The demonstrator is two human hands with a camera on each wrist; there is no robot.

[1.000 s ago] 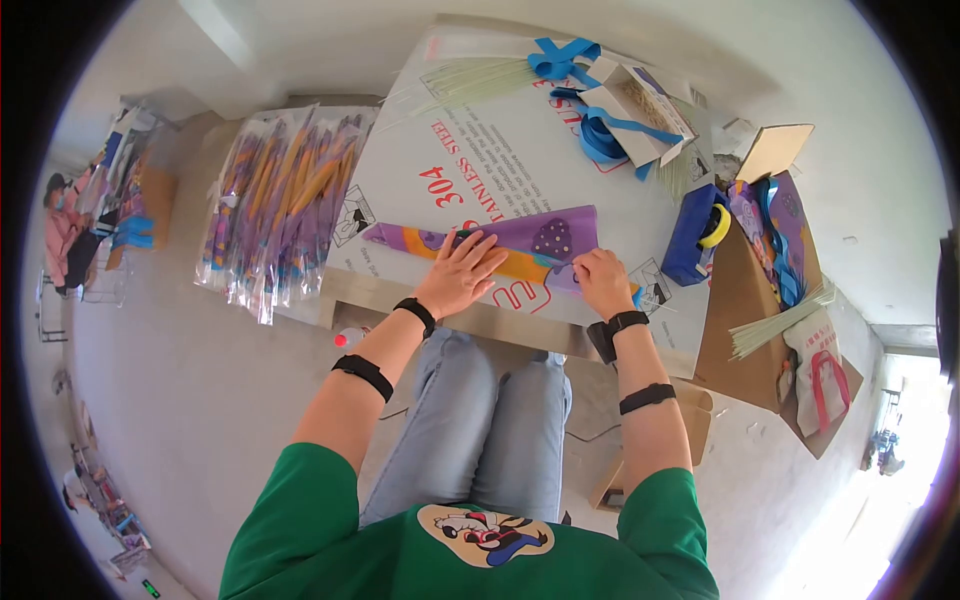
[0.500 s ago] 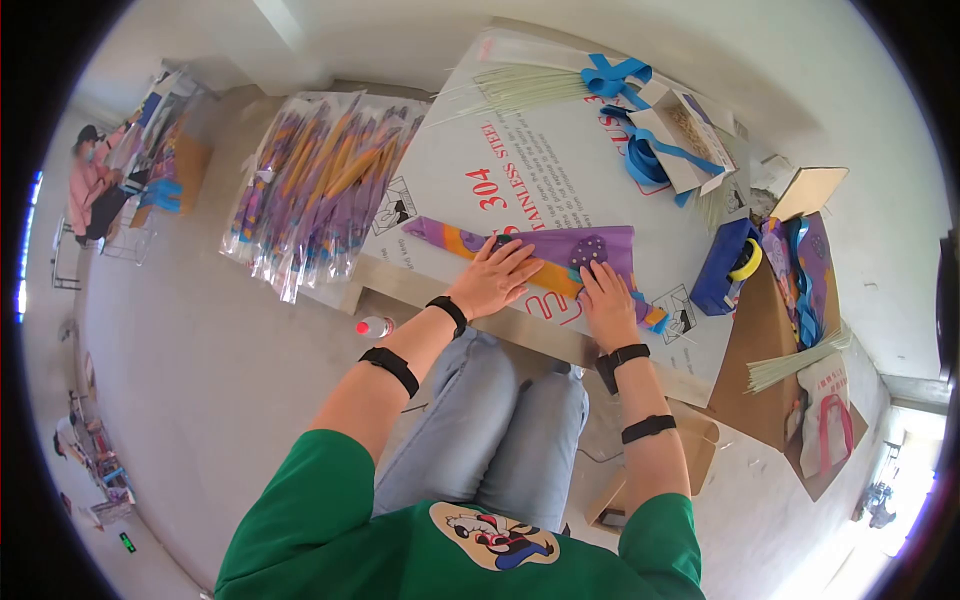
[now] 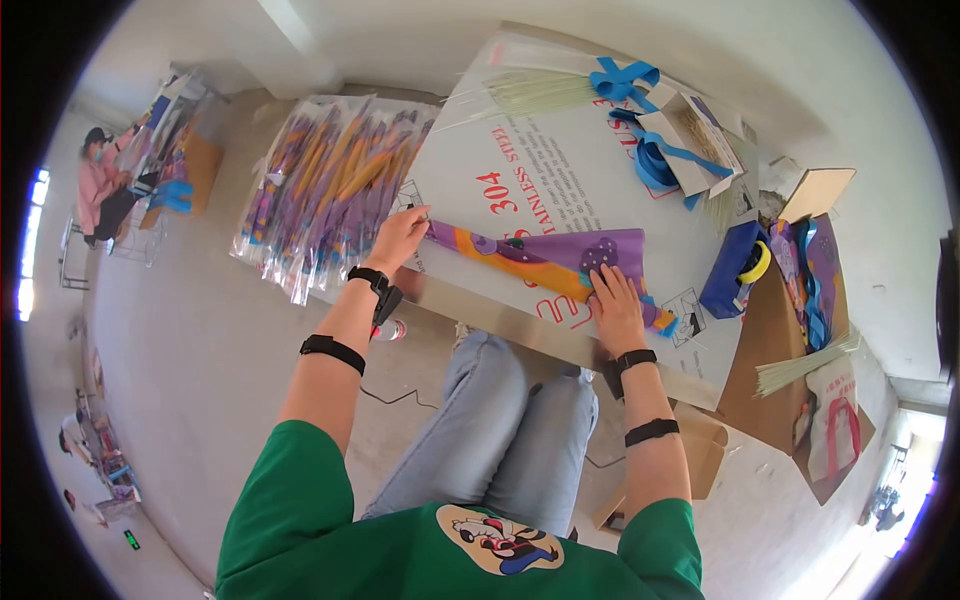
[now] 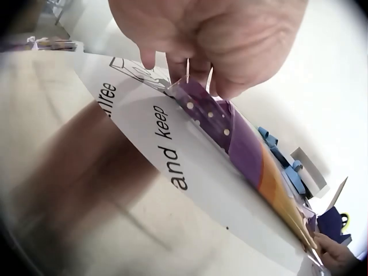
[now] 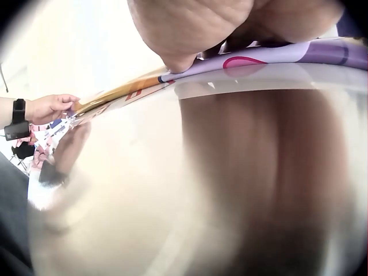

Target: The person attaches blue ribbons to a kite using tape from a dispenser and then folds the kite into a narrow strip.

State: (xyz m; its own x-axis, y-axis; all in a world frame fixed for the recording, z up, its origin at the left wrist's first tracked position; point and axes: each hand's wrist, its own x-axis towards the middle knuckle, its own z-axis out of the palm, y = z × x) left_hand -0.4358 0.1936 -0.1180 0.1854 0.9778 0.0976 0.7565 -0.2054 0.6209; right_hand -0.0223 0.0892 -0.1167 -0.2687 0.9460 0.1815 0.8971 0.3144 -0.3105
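A long folded piece of purple and orange printed fabric lies across the front of the sheet-covered table, narrowing to a point at its left end. My left hand pinches that pointed tip; in the left wrist view the fingers of the left hand come down onto the purple, white-dotted end. Toward the wider right end, my right hand rests flat with fingers extended over the fabric. The right wrist view has the right hand pressing on the folded edge, its fingertips partly hidden.
Bagged printed pieces are piled at the left. At the back lie thin pale sticks, blue ribbon and a small open box. A blue tape dispenser stands at the right edge, beside a cardboard box.
My left hand has slid left from the fabric's middle to its pointed tip. The right hand, earlier with curled fingers at the right part, now lies flat on the fabric.
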